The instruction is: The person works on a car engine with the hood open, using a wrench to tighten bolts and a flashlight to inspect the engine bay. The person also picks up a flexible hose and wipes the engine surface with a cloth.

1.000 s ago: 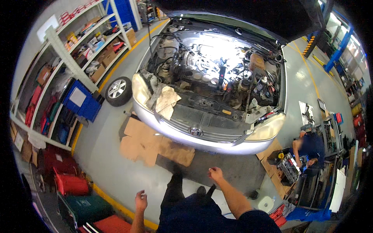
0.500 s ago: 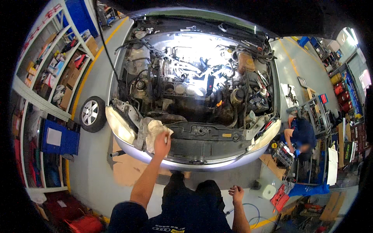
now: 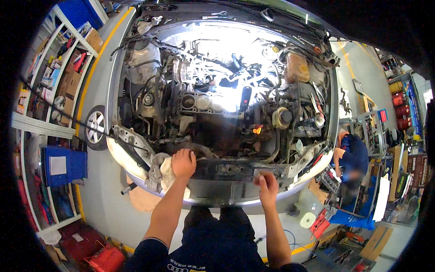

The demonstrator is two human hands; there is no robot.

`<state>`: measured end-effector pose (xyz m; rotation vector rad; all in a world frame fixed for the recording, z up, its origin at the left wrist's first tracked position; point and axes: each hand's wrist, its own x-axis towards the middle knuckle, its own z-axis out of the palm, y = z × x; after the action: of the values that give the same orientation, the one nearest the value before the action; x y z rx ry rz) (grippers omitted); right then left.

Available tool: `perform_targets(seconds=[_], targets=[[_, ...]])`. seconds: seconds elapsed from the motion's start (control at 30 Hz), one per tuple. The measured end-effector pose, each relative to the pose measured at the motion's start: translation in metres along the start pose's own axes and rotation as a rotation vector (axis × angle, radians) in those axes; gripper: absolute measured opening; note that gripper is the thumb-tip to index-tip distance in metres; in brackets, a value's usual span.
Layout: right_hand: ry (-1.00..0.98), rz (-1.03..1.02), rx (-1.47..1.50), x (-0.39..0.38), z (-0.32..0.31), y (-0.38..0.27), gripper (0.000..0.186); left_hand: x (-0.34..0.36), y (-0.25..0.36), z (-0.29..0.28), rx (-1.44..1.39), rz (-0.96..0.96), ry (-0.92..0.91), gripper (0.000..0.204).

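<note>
My left hand [image 3: 183, 164] rests on the front panel [image 3: 217, 188] of a car's engine bay, beside a crumpled cream rag [image 3: 168, 172]. Its fingers lie bent over the panel's inner edge, their tips partly hidden; I see nothing held. A grey cloth [image 3: 156, 171] lies next to the rag, by the left headlight. Over the right part of the panel hangs my right hand [image 3: 268, 188], fingers loosely curled and somewhat blurred, with nothing visible in them. Ahead, the opened engine block [image 3: 201, 103] shows its round cylinder bores under glaring light.
A black lamp-like device [image 3: 245, 97] stands by the bores. Tools [image 3: 219, 16] lie along the bay's back edge. A loose wheel [image 3: 96, 128] stands at the left, near shelves [image 3: 43, 131]. At the right a co-worker [image 3: 353, 152] bends over an engine part [image 3: 328, 181].
My left hand has moved from the rag forward onto the panel. My right hand has risen from beside my leg to above the panel. The view has shifted closer over the engine bay.
</note>
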<state>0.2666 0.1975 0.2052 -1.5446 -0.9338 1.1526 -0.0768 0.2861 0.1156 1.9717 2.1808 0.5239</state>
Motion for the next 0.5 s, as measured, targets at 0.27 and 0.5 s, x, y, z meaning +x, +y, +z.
perform_targets(seconds=[0.27,0.5], targets=[[0.220,-0.147,-0.271,0.326,0.110,0.069,0.060,0.011,-0.003,0.011,-0.058,0.018,-0.012,0.016],[0.192,-0.095,-0.544,0.397,0.172,0.094,0.068,0.011,-0.012,0.012,-0.054,-0.025,-0.044,0.018]])
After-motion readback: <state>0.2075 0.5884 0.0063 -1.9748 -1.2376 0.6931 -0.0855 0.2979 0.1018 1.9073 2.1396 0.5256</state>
